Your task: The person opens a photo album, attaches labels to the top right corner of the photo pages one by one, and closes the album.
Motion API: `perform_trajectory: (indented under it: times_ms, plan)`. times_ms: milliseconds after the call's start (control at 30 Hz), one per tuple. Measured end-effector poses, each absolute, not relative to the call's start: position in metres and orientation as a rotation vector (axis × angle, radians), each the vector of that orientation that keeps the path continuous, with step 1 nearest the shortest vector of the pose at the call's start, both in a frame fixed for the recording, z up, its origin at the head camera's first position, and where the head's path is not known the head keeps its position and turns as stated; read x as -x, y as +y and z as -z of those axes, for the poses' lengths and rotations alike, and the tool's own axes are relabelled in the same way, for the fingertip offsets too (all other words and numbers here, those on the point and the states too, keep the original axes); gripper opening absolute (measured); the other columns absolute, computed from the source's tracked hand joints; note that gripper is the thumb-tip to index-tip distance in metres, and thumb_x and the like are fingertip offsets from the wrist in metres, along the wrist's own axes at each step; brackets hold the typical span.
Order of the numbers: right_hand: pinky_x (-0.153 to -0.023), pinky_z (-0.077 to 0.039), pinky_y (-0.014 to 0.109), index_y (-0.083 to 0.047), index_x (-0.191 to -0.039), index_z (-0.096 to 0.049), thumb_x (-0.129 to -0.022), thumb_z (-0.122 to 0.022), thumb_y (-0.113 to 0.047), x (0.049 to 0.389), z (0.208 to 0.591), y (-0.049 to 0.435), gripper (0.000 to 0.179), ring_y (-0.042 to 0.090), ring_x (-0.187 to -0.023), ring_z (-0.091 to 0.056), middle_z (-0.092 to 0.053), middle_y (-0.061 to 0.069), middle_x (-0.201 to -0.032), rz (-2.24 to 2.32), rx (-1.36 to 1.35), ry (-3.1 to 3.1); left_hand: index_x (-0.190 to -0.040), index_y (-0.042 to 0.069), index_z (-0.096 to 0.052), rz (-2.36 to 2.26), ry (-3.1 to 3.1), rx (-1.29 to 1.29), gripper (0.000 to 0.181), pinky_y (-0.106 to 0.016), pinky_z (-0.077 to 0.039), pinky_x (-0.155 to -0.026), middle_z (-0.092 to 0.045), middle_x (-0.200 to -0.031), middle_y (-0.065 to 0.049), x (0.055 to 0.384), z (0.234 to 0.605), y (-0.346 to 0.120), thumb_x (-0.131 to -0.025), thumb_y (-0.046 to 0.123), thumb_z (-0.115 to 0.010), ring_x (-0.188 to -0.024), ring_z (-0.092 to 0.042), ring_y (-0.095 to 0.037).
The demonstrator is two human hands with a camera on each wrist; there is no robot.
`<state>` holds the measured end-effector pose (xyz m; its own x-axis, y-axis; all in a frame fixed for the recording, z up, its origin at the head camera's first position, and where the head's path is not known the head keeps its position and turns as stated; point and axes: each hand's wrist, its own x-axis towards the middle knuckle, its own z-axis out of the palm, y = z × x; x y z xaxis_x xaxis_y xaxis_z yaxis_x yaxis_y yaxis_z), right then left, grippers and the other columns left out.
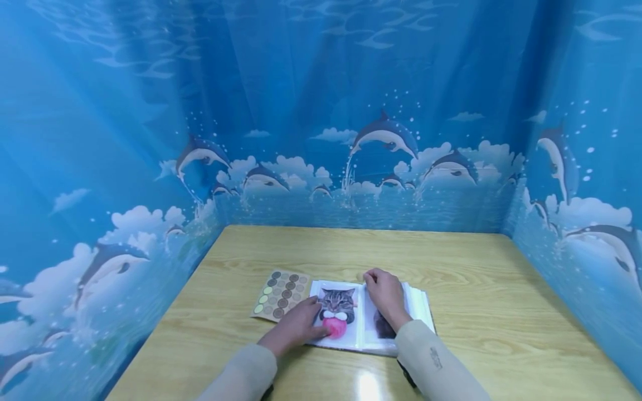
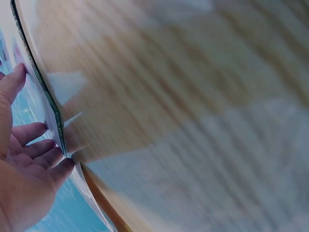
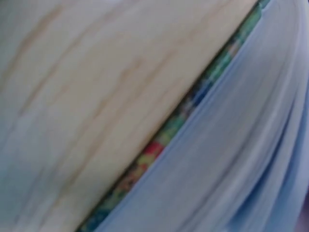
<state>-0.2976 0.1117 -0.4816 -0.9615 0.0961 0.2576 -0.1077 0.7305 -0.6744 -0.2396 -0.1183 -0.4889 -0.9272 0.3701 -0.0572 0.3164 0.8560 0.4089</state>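
Album [image 1: 359, 328], open on bench [image 1: 476, 278] beneath both hands | head: left hand [image 1: 299, 323] loosely spread on its left side, dotted sheet [image 1: 279, 295] just beside; right hand [image 1: 385, 292] bent over its right half, grip unclear; right sleeve [image 1: 426, 353] overlaps its corner, might drag it askew if pulled back | left wrist: fingers apart along its edge | right wrist: fingers unseen

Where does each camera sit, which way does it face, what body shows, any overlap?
Head: on the person's head, facing forward and down at the table, open photo album and dolphin curtain; left hand, right hand and both sleeves show.
Left wrist: worn there, looking across the table and the album's edge; the left hand shows at picture left.
Right wrist: worn there, looking at the table and the album's patterned edge, blurred; no hand can be made out.
Shared: both wrist views catch table and album.
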Motion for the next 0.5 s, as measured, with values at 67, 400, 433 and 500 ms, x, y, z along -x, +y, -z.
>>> perform_trajectory:
  times_ms: [67,400,433,500]
  plan:
    - [-0.075,-0.053,0.044,-0.011,-0.098,-0.076,-0.094,-0.064,-0.024,0.2980,0.4827,0.1117,0.019,0.023,-0.081,-0.066,-0.072,0.003,-0.087,-1.055,-0.017,-2.657,-0.136,-0.003,-0.055,-0.598,2.902,-0.544,0.074,-0.051,-0.035,-0.112,-0.043,-0.149,-0.023,0.2393,0.4895,-0.1183,-0.084,0.046,-0.074,-0.135,-0.043,-0.040]
    - [-0.079,-0.053,0.045,-0.010,-0.099,-0.076,-0.095,-0.063,-0.024,0.3003,0.4850,0.1106,0.019,0.024,-0.083,-0.067,-0.073,0.003,-0.089,-1.050,-0.033,-2.671,-0.141,-0.002,-0.050,-0.406,2.912,-0.558,0.076,-0.048,-0.035,-0.113,-0.040,-0.151,-0.021,0.2345,0.4836,-0.1150,-0.089,0.050,-0.068,-0.137,-0.041,-0.037]
    - [-0.079,-0.053,0.045,-0.010,-0.099,-0.076,-0.095,-0.063,-0.024,0.3003,0.4848,0.1102,0.019,0.024,-0.082,-0.067,-0.073,0.003,-0.088,-1.048,-0.035,-2.670,-0.141,-0.002,-0.049,-0.393,2.912,-0.557,0.076,-0.047,-0.035,-0.113,-0.039,-0.152,-0.021,0.2339,0.4830,-0.1149,-0.089,0.051,-0.068,-0.138,-0.040,-0.036]
    - [-0.078,-0.053,0.045,-0.010,-0.098,-0.076,-0.095,-0.063,-0.024,0.3001,0.4846,0.1098,0.019,0.023,-0.081,-0.067,-0.073,0.003,-0.088,-1.039,-0.038,-2.674,-0.142,-0.001,-0.049,-0.370,2.913,-0.558,0.077,-0.047,-0.035,-0.113,-0.039,-0.152,-0.021,0.2328,0.4824,-0.1148,-0.089,0.052,-0.067,-0.138,-0.040,-0.036]
